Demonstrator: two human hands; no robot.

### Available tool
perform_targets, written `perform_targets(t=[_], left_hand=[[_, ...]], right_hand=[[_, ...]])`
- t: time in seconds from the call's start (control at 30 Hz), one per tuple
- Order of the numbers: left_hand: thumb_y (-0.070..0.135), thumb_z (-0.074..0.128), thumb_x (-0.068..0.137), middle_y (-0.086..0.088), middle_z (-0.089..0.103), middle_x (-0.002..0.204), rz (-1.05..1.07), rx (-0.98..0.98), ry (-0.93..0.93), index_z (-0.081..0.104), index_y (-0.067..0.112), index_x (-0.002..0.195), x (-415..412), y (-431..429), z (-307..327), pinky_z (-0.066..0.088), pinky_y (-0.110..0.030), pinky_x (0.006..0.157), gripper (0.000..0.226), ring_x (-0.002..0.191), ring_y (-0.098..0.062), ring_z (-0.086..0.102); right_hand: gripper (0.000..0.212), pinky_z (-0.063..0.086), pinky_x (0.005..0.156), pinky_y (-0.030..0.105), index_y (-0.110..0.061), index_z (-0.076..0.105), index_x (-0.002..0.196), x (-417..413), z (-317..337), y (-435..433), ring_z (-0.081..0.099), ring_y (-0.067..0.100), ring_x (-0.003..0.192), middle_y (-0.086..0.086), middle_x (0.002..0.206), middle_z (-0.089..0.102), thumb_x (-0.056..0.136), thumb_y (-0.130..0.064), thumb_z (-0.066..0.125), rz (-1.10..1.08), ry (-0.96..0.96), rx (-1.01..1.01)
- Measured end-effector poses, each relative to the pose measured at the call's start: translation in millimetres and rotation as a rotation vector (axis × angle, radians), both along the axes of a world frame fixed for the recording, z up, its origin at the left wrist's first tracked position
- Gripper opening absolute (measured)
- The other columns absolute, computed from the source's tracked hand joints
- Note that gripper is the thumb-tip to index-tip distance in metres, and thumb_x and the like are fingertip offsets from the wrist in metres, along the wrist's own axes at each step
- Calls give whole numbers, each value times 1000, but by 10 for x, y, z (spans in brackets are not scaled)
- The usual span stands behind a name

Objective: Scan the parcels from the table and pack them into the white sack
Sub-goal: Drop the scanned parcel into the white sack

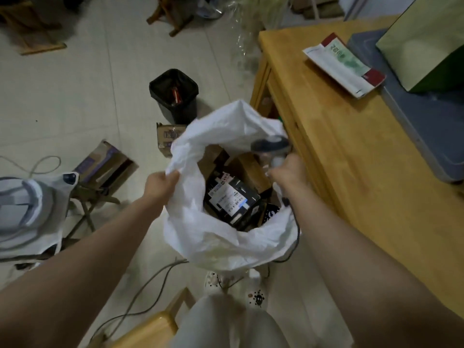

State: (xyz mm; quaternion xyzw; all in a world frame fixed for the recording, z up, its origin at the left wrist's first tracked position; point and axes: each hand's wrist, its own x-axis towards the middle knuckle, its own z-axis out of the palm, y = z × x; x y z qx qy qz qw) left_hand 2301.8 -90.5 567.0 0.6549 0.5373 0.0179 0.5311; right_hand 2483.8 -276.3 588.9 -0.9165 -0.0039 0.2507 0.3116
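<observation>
- Two grips: my left hand (163, 183) holds the sack (226, 244) rim, spreading its mouth;
- my right hand (288, 172) holds the scanner (271, 146) over the parcel (231, 199) inside.

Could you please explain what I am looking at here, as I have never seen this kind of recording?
There is no machine: this single picture comes from a camera worn on a person's head, looking forward and down. The left hand grips the rim of the white sack, which holds a black parcel among others. The right hand holds what looks like a handheld scanner. On the wooden table lie a red, white and green packet, a grey parcel and a green box.
</observation>
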Motion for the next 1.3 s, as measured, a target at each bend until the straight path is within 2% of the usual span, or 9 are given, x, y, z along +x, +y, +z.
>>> perform_targets(t=[0.17,0.3,0.47,0.6,0.77,1.0,1.07,1.17,1.3], left_hand=[[25,47,99,-18,54,74,-126,131,128,60,-5,79,94,-59,-117,42,-35,68,38,77,-30,53],[27,50,98,-26,57,83,-126,165,-39,61,-7,85,314,17,195,49,-41,74,38,79,-33,57],[35,57,95,-13,65,86,52,25,-251,65,6,89,307,83,404,52,-39,72,30,77,-26,63],[21,63,92,-18,63,91,-130,46,29,63,1,95,107,81,111,52,-44,80,20,82,-30,61],[10,62,89,-24,62,101,-244,142,210,63,-4,107,-29,16,-226,42,-36,73,24,94,-38,60],[3,53,90,-25,49,133,-339,269,298,29,2,145,-138,-196,-302,43,-48,97,60,120,-41,48],[4,53,89,-23,55,120,-335,260,278,35,1,137,-135,-298,-331,46,-45,86,52,109,-41,53],[9,53,91,-20,55,101,-242,242,310,46,-5,120,-138,-354,-344,45,-41,74,33,88,-34,52],[8,53,91,-26,59,97,-110,95,387,59,-8,100,-115,-168,-352,45,-36,66,20,84,-38,58]], right_hand=[[32,47,79,32,-1,63,109,-121,-122,-275,62,29,104,15,106,65,79,-9,73,-100,25,11],[19,43,66,25,-16,54,74,263,546,-80,57,19,80,-6,71,53,83,-13,71,-119,-197,134],[21,37,47,15,-18,54,76,263,706,19,55,13,66,-3,77,56,76,-10,73,-48,-379,144],[30,52,88,40,-3,64,107,77,170,-153,60,30,106,14,114,61,81,-14,72,50,-176,-149],[36,47,97,41,2,64,114,-99,-135,-589,53,34,116,17,124,57,81,-11,71,49,-130,-218],[36,22,117,38,-4,61,116,-313,-84,-751,20,33,141,14,153,26,84,-19,69,215,-308,-340],[38,31,111,40,-8,58,120,-440,-111,-738,26,32,139,13,151,28,83,-15,67,396,-427,-387],[33,43,68,34,-15,51,119,-645,-216,-627,60,30,103,9,117,57,87,-18,60,624,-286,-367],[24,43,72,31,-12,58,111,-831,-462,-592,60,29,99,10,106,62,88,-19,57,616,-5,-401]])
